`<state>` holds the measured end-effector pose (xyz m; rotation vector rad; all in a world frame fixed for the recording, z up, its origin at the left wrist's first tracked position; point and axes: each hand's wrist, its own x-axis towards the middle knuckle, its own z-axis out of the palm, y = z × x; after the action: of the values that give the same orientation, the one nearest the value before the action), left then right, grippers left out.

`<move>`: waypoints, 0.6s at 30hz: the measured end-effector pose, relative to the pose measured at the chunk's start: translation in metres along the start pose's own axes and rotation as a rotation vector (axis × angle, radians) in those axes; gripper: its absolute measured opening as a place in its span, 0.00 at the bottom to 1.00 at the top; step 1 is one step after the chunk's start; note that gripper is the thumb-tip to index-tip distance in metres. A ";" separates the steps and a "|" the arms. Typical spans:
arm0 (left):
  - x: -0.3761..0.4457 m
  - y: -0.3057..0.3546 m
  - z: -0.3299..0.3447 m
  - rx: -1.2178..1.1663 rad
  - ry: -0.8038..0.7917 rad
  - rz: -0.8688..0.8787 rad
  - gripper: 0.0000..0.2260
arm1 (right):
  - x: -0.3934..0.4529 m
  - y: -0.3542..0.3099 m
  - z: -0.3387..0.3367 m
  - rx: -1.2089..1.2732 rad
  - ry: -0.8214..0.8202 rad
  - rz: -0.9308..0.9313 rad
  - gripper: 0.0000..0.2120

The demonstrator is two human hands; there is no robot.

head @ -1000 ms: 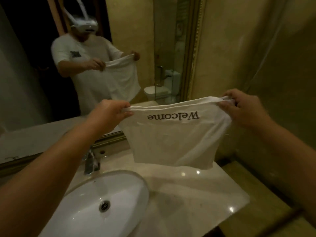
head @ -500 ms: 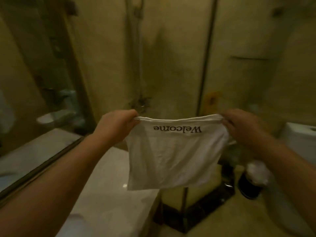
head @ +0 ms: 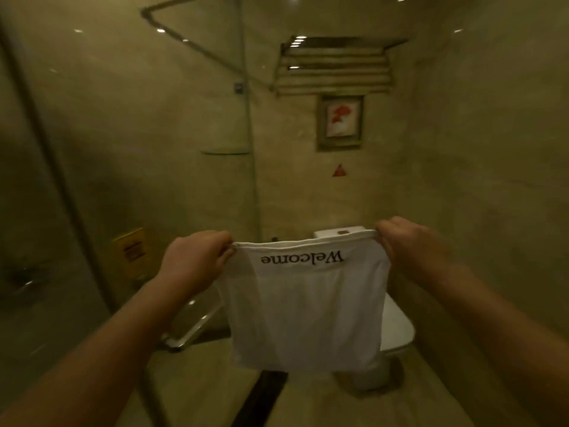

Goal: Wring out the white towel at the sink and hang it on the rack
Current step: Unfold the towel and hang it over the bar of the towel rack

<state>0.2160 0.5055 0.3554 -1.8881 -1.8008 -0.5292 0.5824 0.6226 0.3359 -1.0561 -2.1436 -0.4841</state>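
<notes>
The left hand [head: 197,260] is pinching the white towel [head: 308,309] at its upper left corner; the right hand [head: 409,248] is pinching the upper right. Soft, limp cloth is hanging spread, well below the wall rack [head: 334,69]; corner holds seem best.

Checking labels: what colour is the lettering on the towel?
Dark, near black, on the white towel; head view.

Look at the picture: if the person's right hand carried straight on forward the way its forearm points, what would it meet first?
Probably the toilet tank, just beyond the towel the right hand has in its grip, then the wall behind it. The rack sits much higher, off that line. Depth is unclear.
</notes>
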 end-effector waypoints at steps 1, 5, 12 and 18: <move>0.019 0.015 0.008 -0.038 -0.004 0.033 0.05 | 0.002 0.026 -0.004 -0.023 -0.006 -0.017 0.07; 0.094 0.068 0.034 -0.081 0.072 0.188 0.04 | 0.020 0.121 -0.016 -0.100 0.027 -0.041 0.08; 0.199 0.109 0.078 -0.070 0.227 0.383 0.09 | 0.065 0.219 -0.012 -0.243 0.063 -0.226 0.05; 0.291 0.095 0.126 -0.113 0.317 0.486 0.11 | 0.120 0.277 0.027 -0.242 0.116 -0.235 0.04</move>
<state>0.3226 0.8132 0.4148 -2.0832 -1.0830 -0.7086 0.7407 0.8696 0.4111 -0.8803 -2.1529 -0.9133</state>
